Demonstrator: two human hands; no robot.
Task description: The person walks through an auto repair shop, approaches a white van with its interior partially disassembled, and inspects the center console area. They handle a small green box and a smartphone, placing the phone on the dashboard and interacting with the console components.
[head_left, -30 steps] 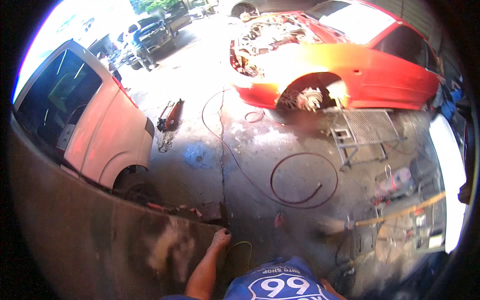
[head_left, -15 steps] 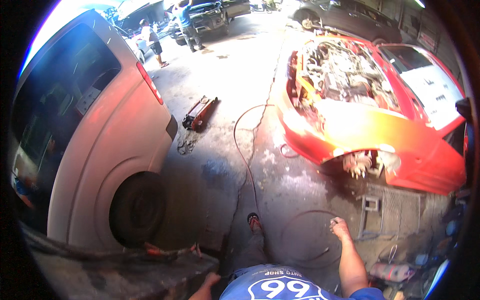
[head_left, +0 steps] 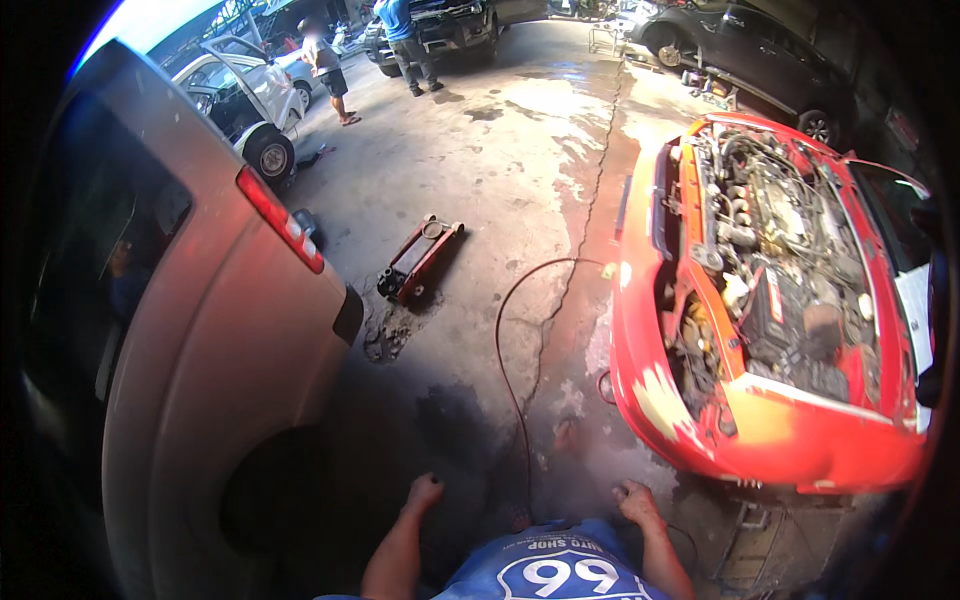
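Both hands have shifted over the last half second: the left hand (head_left: 425,491) now shows whole, farther forward, and the right hand (head_left: 634,499) is drawn in closer to the body. With the view swung and brought forward, the floor jack appears nearer and more of the red car's engine bay shows.

At the floor's left edge stands a pale van (head_left: 220,330), its rear corner and red tail light (head_left: 280,218) toward the middle. Beyond it is a white vehicle (head_left: 245,100) with a door open, then a person in dark shorts (head_left: 322,70) and another in a blue top (head_left: 395,20), near a dark pickup (head_left: 440,32) at the far edge.

On the floor (head_left: 470,170), right of the van's rear corner, lies the red floor jack (head_left: 422,260), beside a broken patch. The left hand is nearer, fingers curled; whether it grips anything I cannot tell. Between the hands, a thin hose (head_left: 500,330) curves over the floor toward the red car's front, with a long crack alongside. The right hand's fingers are bent too; its grip cannot be made out. Just beyond it, along the right edge, sits the red car (head_left: 740,460), engine exposed, with a dark car (head_left: 750,50) farther back.
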